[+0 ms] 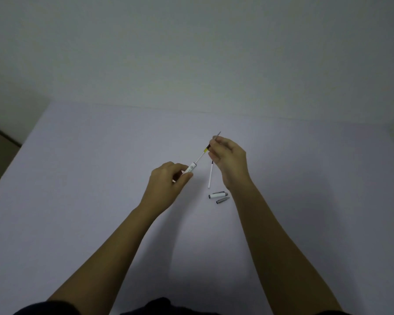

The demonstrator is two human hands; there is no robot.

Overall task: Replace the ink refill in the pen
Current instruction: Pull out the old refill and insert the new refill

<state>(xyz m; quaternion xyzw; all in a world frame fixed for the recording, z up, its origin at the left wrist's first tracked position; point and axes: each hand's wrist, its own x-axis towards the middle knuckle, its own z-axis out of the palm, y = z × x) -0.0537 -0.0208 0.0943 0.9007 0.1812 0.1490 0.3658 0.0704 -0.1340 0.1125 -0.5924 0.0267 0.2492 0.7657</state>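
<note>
The white pen barrel (190, 168) is pinched between the thumb and curled fingers of the left hand (168, 180), with its open end pointing toward 1 o'clock. From that open end a thin white refill (200, 156) projects along the same line, so that it is partly inside the barrel. Its far end, marked by a yellow band and a dark section, is gripped between the fingertips (215, 155) of the right hand (229, 160), which is closed around it. A fine grey tip (218, 134) is seen emerging above the right hand at about 12 o'clock; whether it belongs to the same refill cannot be told.

A second white refill (210, 176) is seen below the right fingers, running down toward 6 o'clock from the palm side, its upper dark end hidden behind the fingers. Whether it is held by the hand or lies on the table cannot be told.

At about 6 o'clock from the right hand, on the pale table (77, 178), the white pen cap (217, 194) with its grey clip is laid nearly level, and just beside it, at its 5 o'clock, the grey nose cone (223, 200) is laid, close to or touching it. Both forearms are extended over the table from the near edge.
</note>
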